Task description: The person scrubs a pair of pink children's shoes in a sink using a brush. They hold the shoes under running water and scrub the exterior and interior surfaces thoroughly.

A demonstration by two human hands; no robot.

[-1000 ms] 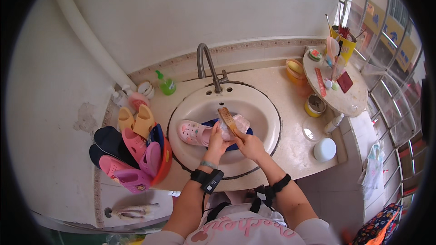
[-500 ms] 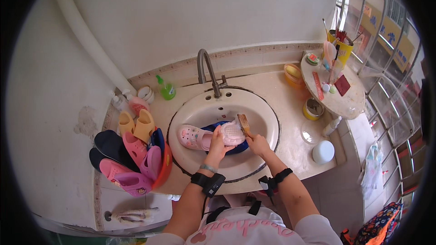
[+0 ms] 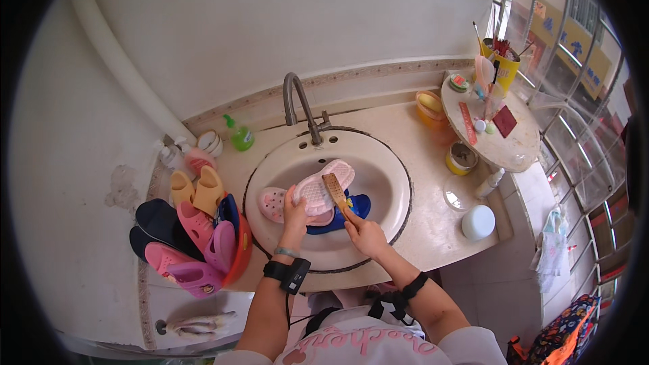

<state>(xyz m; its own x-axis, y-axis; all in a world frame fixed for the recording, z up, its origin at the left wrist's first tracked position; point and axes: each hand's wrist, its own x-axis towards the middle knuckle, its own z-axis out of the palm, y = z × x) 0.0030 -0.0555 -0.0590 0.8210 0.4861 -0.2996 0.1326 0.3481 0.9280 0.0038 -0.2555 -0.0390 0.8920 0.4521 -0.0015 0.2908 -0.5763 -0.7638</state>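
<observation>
Over the round white sink (image 3: 378,162), my left hand (image 3: 295,211) grips a pale pink slipper (image 3: 326,186) by its near end, sole turned up. My right hand (image 3: 365,233) holds a wooden scrub brush (image 3: 334,190) laid against that sole. Below them in the basin lie another pink slipper (image 3: 272,203) and a blue slipper (image 3: 341,216). A grey curved tap (image 3: 297,98) stands behind the basin.
A red basin (image 3: 240,257) at the left holds several pink, purple, orange and dark slippers (image 3: 196,230). A green soap bottle (image 3: 240,136), a yellow bowl (image 3: 431,108), a yellow tin (image 3: 462,157), a white lid (image 3: 478,222) and a round side shelf (image 3: 514,145) with a brush cup sit on the counter.
The brush has slid along the slipper's sole while my left hand keeps holding it; the slipper now sits a little higher and more turned toward the tap.
</observation>
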